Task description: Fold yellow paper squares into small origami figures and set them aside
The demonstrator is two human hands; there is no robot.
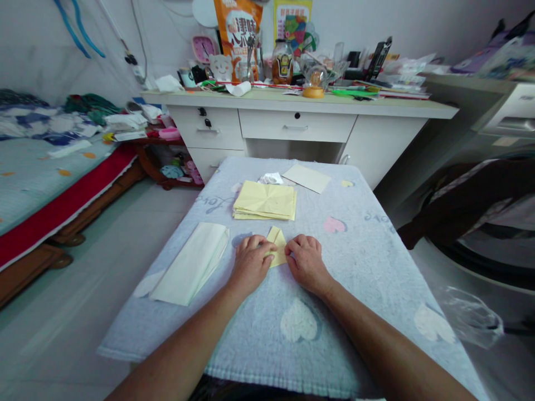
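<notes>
Two bare hands work close together. The left hand (252, 260) is half curled, thumb and fingertips on the left part of one small folded yellow paper (276, 236); whether they pinch it or only press it, I cannot tell. The right hand (307, 263) is curled too, its fingertips at the paper's right edge, their grip also unclear. The paper lies between both hands on one blue cloth (355, 334). Just beyond sits one stack of yellow sheets (265, 199), too tight to count. Left of the left hand lies one folded pale bundle (190, 264). Behind the stack are one crumpled white paper (271, 178) and one pale card (308, 178). Farther off, one desk (397, 107) bears one orange bag (236, 28) and one round-based lamp (313, 92).
</notes>
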